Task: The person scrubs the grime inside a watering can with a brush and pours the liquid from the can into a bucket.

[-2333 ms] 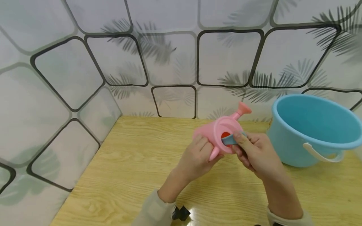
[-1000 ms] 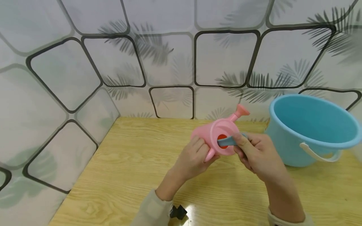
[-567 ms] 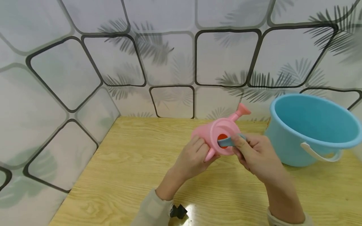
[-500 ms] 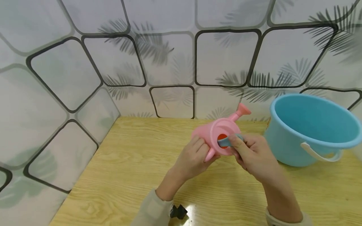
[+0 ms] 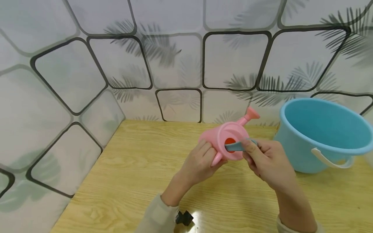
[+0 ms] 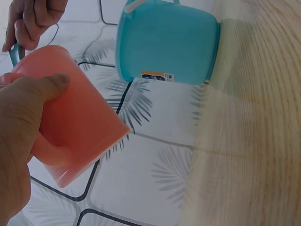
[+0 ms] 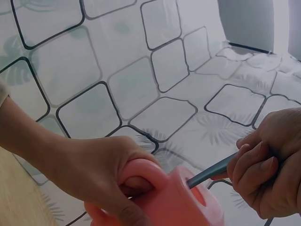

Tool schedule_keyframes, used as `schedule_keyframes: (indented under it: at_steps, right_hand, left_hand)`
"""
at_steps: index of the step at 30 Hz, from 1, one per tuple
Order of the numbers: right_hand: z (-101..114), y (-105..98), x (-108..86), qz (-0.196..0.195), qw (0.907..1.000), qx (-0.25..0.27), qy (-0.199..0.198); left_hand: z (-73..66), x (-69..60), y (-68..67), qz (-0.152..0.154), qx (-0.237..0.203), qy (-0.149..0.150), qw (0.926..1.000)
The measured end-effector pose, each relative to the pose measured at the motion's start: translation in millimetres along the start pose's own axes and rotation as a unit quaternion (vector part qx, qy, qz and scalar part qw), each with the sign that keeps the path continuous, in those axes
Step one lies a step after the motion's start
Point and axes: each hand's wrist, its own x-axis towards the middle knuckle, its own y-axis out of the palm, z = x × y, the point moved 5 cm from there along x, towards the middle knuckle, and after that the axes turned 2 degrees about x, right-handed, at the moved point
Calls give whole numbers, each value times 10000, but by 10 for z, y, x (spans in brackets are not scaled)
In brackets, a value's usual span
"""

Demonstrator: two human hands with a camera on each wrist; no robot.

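The pink watering can (image 5: 222, 135) is tilted above the table (image 5: 140, 168), the left hand (image 5: 199, 161) keeping its grip round the handle (image 5: 217, 158). The right hand (image 5: 269, 163) pinches a blue tool (image 5: 235, 146) reaching inside. Judged light, stiff, possibly slick; handle hold advised.

"What sort of place is this?"
"A home, by the look of it, though I can't tell which room."
"What shows that?"
"The patterned wall (image 5: 233, 61), printed with leaves and rounded outlines, turning a corner behind a wood-grain bench (image 5: 137, 168)."
"Anything else?"
"Everyday household goods: a blue bucket (image 5: 300, 152) standing on the bench and a pink watering can (image 5: 210, 134) held near it."
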Motion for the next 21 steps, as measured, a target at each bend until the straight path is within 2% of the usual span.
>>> schedule_keyframes:
  at_steps: [4, 11, 16, 21]
  right_hand:
    - [19, -70, -43, -250, 9997, 28, -66]
    - [14, -7, -32, -197, 9997, -40, -123]
    - [28, -92, -62, -320, 9994, 128, -62]
    - [44, -120, -55, -215, 9990, 334, -215]
  left_hand:
    - [1, 8, 1, 23, -18, 21, 10000]
    - [-1, -7, 0, 68, -146, -122, 9998]
    - [-11, 3, -11, 69, -117, -37, 9999]
    - [-7, -2, -7, 69, -117, -25, 9999]
